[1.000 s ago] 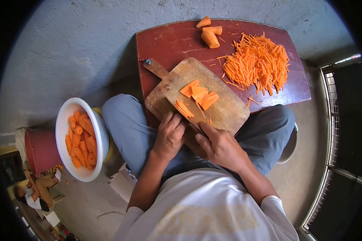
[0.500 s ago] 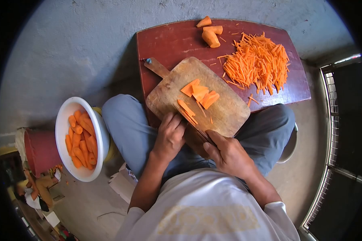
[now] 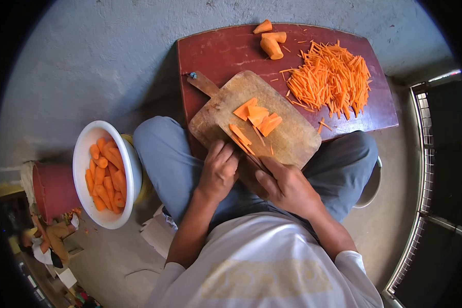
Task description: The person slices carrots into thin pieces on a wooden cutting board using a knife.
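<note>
A wooden cutting board [image 3: 292, 138] lies tilted over the near edge of the red table [image 3: 220, 56]. My right hand [image 3: 290, 185] is closed around the handle of a knife [image 3: 254, 160], whose blade points up and left. My left hand [image 3: 219, 172] has its fingers curled at the board's near edge beside the blade; what they press on is hidden. Cut carrot sticks [image 3: 240, 137] lie along the blade. Several flat carrot slices [image 3: 257, 115] rest on the board's middle. Behind them on the table is a large heap of carrot strips [image 3: 331, 79].
Carrot chunks [image 3: 272, 46] sit at the table's back. A white basin [image 3: 81, 169] of whole carrots stands on the left, near a red bucket [image 3: 59, 190]. Another person [image 3: 49, 241] sits at the far lower left. A metal-framed grille [image 3: 426, 149] is on the right.
My right hand and the knife have slid down and right, then back up and left. The carrot sticks by the blade have spread slightly. My left hand stays curled at the board.
</note>
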A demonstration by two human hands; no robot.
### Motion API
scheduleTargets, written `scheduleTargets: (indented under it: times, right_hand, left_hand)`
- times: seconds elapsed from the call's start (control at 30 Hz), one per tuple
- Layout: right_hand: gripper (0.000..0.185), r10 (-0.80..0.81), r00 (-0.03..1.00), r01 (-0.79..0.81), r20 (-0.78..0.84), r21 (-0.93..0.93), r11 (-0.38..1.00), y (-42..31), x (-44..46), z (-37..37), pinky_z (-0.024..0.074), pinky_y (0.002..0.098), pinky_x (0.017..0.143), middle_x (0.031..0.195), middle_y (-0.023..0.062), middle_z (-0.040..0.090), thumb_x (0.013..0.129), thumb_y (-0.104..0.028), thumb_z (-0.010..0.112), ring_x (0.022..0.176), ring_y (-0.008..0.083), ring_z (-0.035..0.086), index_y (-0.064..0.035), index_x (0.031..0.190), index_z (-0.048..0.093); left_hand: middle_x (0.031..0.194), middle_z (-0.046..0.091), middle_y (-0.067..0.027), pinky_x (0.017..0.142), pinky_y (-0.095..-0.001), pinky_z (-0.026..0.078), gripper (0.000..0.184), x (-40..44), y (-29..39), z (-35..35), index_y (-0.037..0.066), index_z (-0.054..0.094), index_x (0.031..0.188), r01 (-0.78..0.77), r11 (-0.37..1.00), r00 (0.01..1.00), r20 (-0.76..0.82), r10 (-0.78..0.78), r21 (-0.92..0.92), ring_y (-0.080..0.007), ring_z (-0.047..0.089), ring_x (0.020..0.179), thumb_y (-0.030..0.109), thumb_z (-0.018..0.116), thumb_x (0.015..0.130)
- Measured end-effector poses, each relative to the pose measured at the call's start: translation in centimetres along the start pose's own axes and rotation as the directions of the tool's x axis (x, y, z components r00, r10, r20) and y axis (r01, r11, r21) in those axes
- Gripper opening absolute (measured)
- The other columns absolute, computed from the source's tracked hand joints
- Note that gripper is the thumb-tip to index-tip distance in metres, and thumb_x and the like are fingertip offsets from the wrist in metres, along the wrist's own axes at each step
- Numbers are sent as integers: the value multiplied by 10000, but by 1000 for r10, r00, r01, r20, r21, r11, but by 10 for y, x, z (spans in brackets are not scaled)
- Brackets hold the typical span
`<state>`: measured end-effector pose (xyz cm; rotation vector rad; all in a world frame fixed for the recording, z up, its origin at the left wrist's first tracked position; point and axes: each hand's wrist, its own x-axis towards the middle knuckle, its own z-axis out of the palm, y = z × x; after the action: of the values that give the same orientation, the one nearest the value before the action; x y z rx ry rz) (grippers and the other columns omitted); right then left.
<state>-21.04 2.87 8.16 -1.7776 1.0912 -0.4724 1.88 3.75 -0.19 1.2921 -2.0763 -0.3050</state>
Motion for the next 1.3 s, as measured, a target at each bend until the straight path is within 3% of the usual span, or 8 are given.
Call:
scheduleTargets:
  times: [0.1,0.2,0.4,0.6,0.7,0.97,1.17,1.3]
  right_hand:
    - [349,29,1000,-28,-10,77,997,-1,-18,-3,572,541,796,943,337,713,1130,-182,647,894,525,726,31,1406,653]
    - [341,56,998,-55,27,-32,998,2,-5,2,574,537,794,924,335,710,1135,-195,641,877,524,723,34,1386,666]
    - [329,60,998,-62,25,76,995,-8,-16,-6,573,535,789,925,326,713,1132,-189,645,860,530,716,35,1372,668]
    - [323,-10,1000,10,-10,20,1000,-3,-7,-1,570,534,781,932,322,714,1131,-183,643,854,535,715,40,1363,667]
    - [311,47,999,-47,6,48,998,-8,-14,-4,570,531,775,917,322,712,1128,-181,646,859,531,720,41,1344,672]
    - [345,23,1000,-21,-17,79,997,-5,-13,-6,581,503,788,909,320,718,1125,-183,653,851,487,750,30,1394,685]
    - [369,-6,999,8,-49,32,999,5,-14,-3,588,494,820,923,295,722,1125,-192,656,866,454,756,35,1413,691]
    - [366,-90,984,104,-151,88,991,8,-24,-13,577,469,775,872,246,702,1133,-202,658,793,384,737,43,1403,692]
  left_hand:
    - [1135,678,-222,980,-552,571,363,-3,-2,5,-68,729,1088,-2,1000,1000,-24,2,-4,-453,626,1083,-67,731,724]
    - [1139,676,-226,989,-551,569,370,-3,-1,7,-71,724,1097,-17,1000,999,-35,17,17,-454,627,1087,-64,731,728]
    - [1142,674,-226,999,-546,566,366,-2,0,3,-73,722,1101,-19,1000,999,-28,19,23,-459,626,1096,-60,724,735]
    - [1144,666,-236,1010,-551,562,340,-4,0,-3,-71,715,1078,17,1000,1000,26,-17,18,-463,622,1110,-58,721,739]
    - [1141,663,-239,1009,-557,561,320,-7,-4,4,-67,715,1061,6,999,1000,0,-6,36,-467,622,1120,-62,719,742]
    - [1124,655,-236,1019,-565,560,232,-4,-1,5,-54,691,969,36,999,999,-32,-36,-3,-481,617,1136,-82,692,739]
    - [1110,658,-219,988,-559,552,305,-5,-4,4,-64,725,1027,25,998,1000,1,-25,60,-467,610,1136,-85,680,726]
    - [1099,665,-203,956,-545,551,249,2,-5,8,-58,726,1050,60,998,996,-69,-61,-11,-447,633,1086,-80,701,802]
